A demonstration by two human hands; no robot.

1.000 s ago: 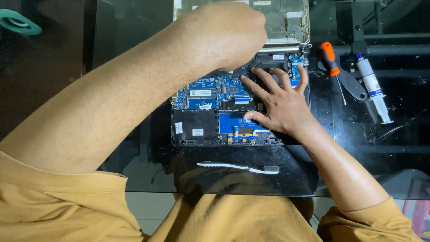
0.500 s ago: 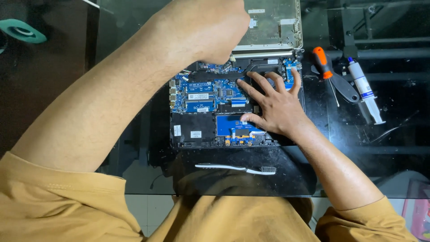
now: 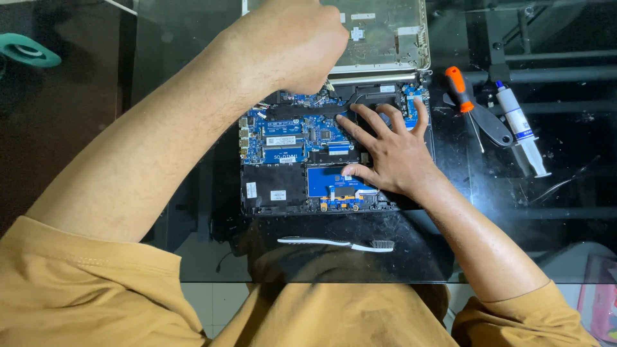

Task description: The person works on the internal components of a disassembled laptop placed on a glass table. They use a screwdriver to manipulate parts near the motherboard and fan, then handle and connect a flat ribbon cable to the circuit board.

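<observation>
My left hand is closed into a fist, so I cannot tell whether it holds anything; it also covers the upper left corner of the opened laptop. My right hand lies spread on the blue circuit board and hides the parts beneath it. The grey lid panel is cut off by the top edge. The teal object is cut off at the left edge.
</observation>
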